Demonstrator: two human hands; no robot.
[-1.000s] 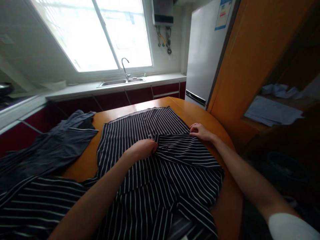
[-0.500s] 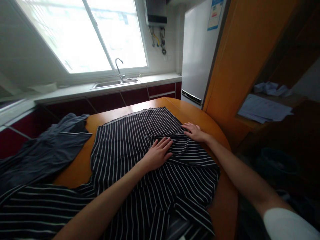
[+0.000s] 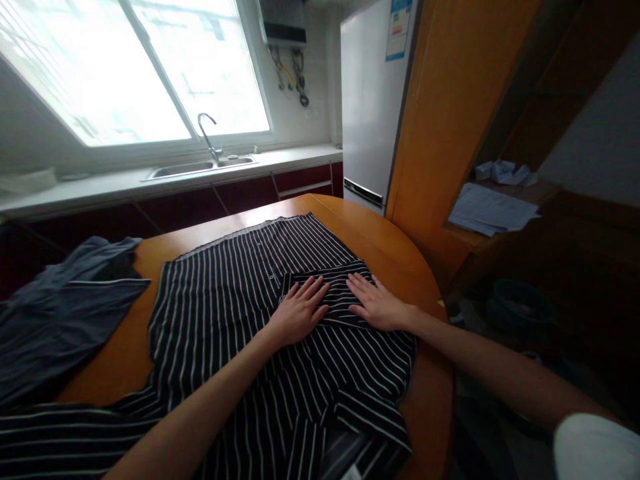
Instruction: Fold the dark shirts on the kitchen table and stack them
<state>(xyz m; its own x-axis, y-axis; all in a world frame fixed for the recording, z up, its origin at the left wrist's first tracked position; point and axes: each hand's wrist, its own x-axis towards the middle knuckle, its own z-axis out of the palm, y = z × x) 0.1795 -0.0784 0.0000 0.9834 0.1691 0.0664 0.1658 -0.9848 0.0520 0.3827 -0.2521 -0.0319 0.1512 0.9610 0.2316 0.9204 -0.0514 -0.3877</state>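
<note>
A black shirt with white stripes [image 3: 215,287] lies spread on the wooden table [image 3: 395,247], its collar toward me. Its right sleeve is folded across the body, while the other sleeve stretches out at the lower left. My left hand [image 3: 299,312] rests flat on the cuff end of the folded sleeve, fingers spread. Just to the right, my right hand [image 3: 376,301] also lies flat on that sleeve with its fingers stretched out. Both hands are open and hold nothing. Small buttons run down the front of the shirt.
Dark grey clothing [image 3: 75,313] lies on the table's left side. Behind the table are a counter with a sink [image 3: 185,171] and a fridge [image 3: 373,100]. Papers [image 3: 493,208] sit on a shelf at the right, above a basin [image 3: 520,303].
My left hand has let go of the sleeve's cuff and flattened onto it. My right hand has opened and slid from the sleeve's far edge nearer to me. The view has turned right.
</note>
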